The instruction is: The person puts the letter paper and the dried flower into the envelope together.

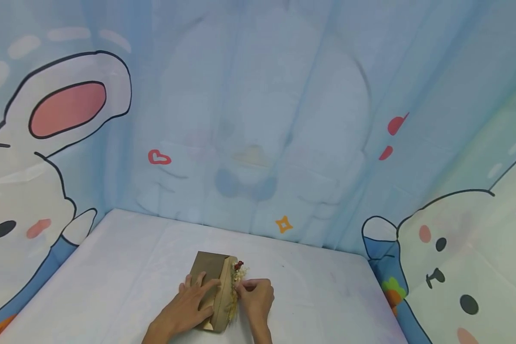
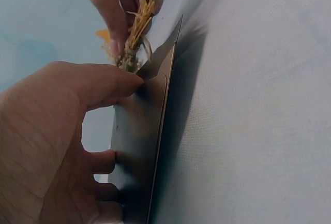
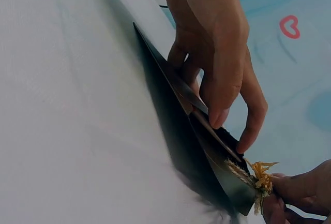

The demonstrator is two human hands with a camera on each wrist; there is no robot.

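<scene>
A brown, gold-toned folded paper piece [image 1: 208, 263], like an envelope or card, lies on the white surface. Along its right flap runs a small bunch of dried flowers [image 1: 239, 273] with red and cream heads and yellow stems. My left hand [image 1: 184, 306] rests on the paper with fingers spread, pressing it down. In the right wrist view, a twine tie [image 3: 238, 171] is near the yellow stems. From the right side, my right hand [image 1: 258, 298] pinches the bunch between thumb and forefinger. The right hand's other fingers are partly hidden in the left wrist view.
The white-covered table [image 1: 327, 296] extends around the paper on all sides. Behind it hangs a light blue curtain [image 1: 249, 95] printed with cartoon rabbits, reaching down to the table's back edge and along both sides.
</scene>
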